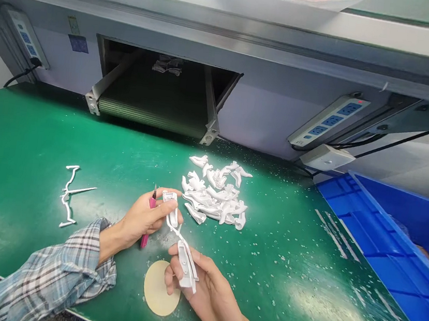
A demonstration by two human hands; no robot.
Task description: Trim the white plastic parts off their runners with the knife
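Between my hands is a white plastic moulding, two hollow pieces joined by a thin runner. My left hand (148, 220) pinches its upper piece (171, 212) between thumb and fingers. A pink-handled tool with a dark pointed tip (145, 239) shows at the left hand; whether it is gripped or lies beneath cannot be made out. My right hand (209, 295) is closed around the lower piece (185, 267), palm turned up. Just beyond the left fingers lies a pile of white curved plastic parts (213, 197). A round cream disc (160, 297) is partly covered by the right fingers.
A loose white runner (67, 194) lies at the left on the green tabletop (29, 143). Behind stands a conveyor belt (153, 101) with white parts deep inside. A blue bin (384, 244) is at the right. Power strips (331, 121) are mounted on the back panel.
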